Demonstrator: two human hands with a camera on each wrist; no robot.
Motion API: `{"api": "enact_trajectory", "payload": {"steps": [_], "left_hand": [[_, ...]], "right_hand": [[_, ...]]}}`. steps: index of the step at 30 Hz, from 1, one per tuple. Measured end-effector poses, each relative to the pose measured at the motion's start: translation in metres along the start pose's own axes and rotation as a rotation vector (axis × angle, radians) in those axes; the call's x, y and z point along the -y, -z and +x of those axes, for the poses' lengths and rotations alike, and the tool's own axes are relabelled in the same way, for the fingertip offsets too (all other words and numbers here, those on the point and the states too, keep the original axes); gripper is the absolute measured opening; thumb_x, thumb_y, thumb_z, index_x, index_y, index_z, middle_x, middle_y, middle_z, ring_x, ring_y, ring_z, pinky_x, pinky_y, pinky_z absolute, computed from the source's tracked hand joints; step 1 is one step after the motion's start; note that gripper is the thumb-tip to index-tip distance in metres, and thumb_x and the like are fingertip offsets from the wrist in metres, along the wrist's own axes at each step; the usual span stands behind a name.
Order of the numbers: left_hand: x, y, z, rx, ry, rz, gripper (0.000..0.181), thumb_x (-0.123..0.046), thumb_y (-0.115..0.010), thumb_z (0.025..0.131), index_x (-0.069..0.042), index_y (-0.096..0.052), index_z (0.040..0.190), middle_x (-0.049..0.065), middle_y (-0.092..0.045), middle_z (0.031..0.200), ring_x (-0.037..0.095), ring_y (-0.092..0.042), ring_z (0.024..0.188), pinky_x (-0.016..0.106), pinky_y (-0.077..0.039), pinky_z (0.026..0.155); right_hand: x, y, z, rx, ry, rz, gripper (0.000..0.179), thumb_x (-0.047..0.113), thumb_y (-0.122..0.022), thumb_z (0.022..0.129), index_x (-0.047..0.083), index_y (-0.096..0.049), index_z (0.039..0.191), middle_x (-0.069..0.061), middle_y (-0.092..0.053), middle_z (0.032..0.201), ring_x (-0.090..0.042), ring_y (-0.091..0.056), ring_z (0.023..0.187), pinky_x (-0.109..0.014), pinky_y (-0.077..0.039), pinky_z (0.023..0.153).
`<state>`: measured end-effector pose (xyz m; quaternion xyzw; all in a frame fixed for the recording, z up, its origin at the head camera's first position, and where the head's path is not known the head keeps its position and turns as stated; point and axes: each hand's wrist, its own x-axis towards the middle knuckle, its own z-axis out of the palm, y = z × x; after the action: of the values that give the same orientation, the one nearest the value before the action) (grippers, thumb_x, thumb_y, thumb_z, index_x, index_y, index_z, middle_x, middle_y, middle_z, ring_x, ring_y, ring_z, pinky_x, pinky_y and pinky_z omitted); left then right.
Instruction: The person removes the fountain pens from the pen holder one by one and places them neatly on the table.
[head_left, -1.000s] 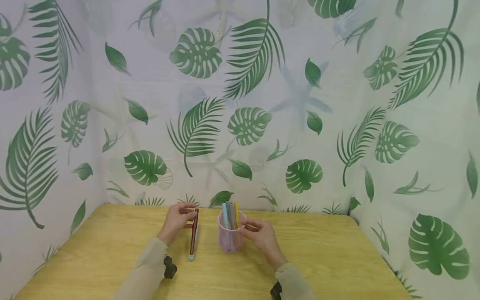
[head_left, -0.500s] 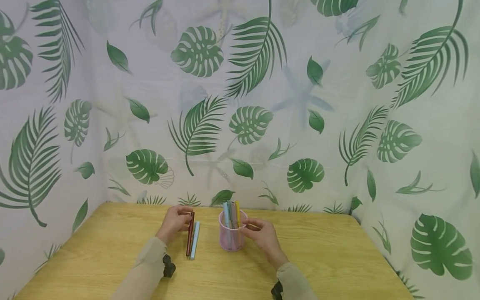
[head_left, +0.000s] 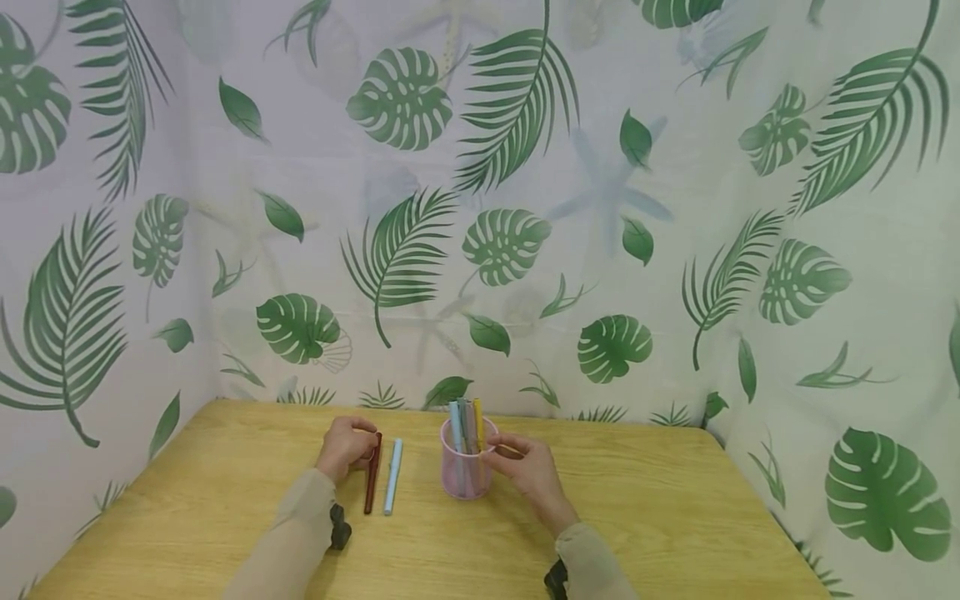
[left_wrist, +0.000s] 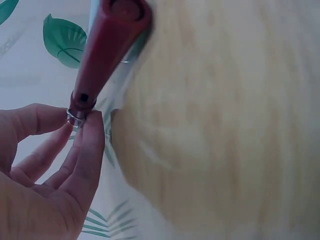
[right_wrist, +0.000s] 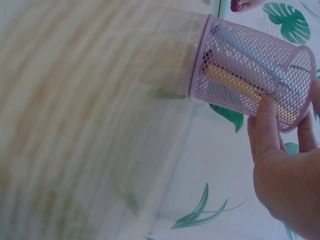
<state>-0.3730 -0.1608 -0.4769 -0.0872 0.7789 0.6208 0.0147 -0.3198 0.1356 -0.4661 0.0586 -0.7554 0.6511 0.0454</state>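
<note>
My left hand [head_left: 347, 446] pinches one end of a dark red pen [head_left: 372, 475] between thumb and fingertips, at the left of the table. In the left wrist view the pen [left_wrist: 107, 47] shows a silver ring at the pinched end. A light blue pen [head_left: 393, 477] lies on the table just to its right. A pink mesh pen holder [head_left: 466, 479] stands upright with several pens [head_left: 467, 421] in it. My right hand [head_left: 531, 479] holds this holder at its right side near the rim; in the right wrist view the thumb lies on the mesh [right_wrist: 240, 55].
The wooden table [head_left: 637, 517] reaches back to a white curtain [head_left: 525, 333] printed with green leaves, which also hangs at both sides. A black wrist device [head_left: 339, 527] sits on the left sleeve, and another device [head_left: 555, 577] on the right.
My left hand has moved the dark red pen to the left and slightly nearer, uncovering the light blue pen beside it. The right hand stays at the pen holder.
</note>
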Motion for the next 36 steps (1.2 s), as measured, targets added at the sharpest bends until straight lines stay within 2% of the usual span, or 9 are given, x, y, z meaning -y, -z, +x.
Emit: {"api": "enact_trajectory", "payload": {"steps": [6, 13, 19, 31, 36], "left_hand": [[-0.002, -0.001, -0.003, -0.044, 0.004, 0.038, 0.025, 0.003, -0.058, 0.086, 0.006, -0.062, 0.110, 0.012, -0.067, 0.086, 0.014, -0.055, 0.062, 0.029, -0.052, 0.052], [0.002, -0.002, 0.005, -0.075, 0.016, 0.051, 0.019, 0.004, -0.061, 0.083, 0.006, -0.065, 0.102, 0.011, -0.065, 0.082, 0.014, -0.054, 0.060, 0.029, -0.052, 0.050], [0.002, -0.004, 0.008, -0.100, 0.021, 0.114, 0.017, 0.003, -0.066, 0.081, 0.005, -0.068, 0.097, 0.013, -0.068, 0.082, 0.016, -0.060, 0.062, 0.031, -0.055, 0.052], [0.001, -0.004, 0.006, -0.086, 0.043, 0.202, 0.018, 0.000, -0.063, 0.084, 0.006, -0.070, 0.100, 0.013, -0.066, 0.084, 0.018, -0.062, 0.066, 0.030, -0.057, 0.054], [0.001, -0.004, 0.009, -0.066, 0.058, 0.220, 0.016, -0.001, -0.064, 0.086, 0.005, -0.070, 0.099, 0.012, -0.066, 0.078, 0.017, -0.061, 0.062, 0.029, -0.056, 0.052]], "right_hand": [[0.000, 0.001, 0.000, 0.000, 0.000, -0.002, 0.028, 0.012, -0.077, 0.085, -0.003, -0.071, 0.108, -0.018, -0.066, 0.121, -0.035, -0.062, 0.118, -0.039, -0.055, 0.092], [-0.001, 0.001, 0.002, 0.005, 0.006, -0.007, 0.027, 0.011, -0.077, 0.084, -0.003, -0.071, 0.107, -0.018, -0.067, 0.120, -0.035, -0.063, 0.117, -0.040, -0.055, 0.093], [-0.002, 0.001, 0.002, 0.005, -0.007, -0.004, 0.028, 0.014, -0.078, 0.084, -0.001, -0.072, 0.107, -0.016, -0.066, 0.122, -0.033, -0.062, 0.118, -0.038, -0.055, 0.092], [0.003, 0.001, -0.001, 0.017, -0.006, -0.003, 0.029, 0.011, -0.076, 0.086, -0.004, -0.070, 0.110, -0.020, -0.064, 0.125, -0.037, -0.061, 0.119, -0.038, -0.056, 0.091], [0.002, 0.002, 0.000, 0.014, -0.007, 0.003, 0.029, 0.012, -0.077, 0.085, -0.003, -0.070, 0.109, -0.019, -0.065, 0.124, -0.035, -0.061, 0.119, -0.039, -0.056, 0.091]]}}
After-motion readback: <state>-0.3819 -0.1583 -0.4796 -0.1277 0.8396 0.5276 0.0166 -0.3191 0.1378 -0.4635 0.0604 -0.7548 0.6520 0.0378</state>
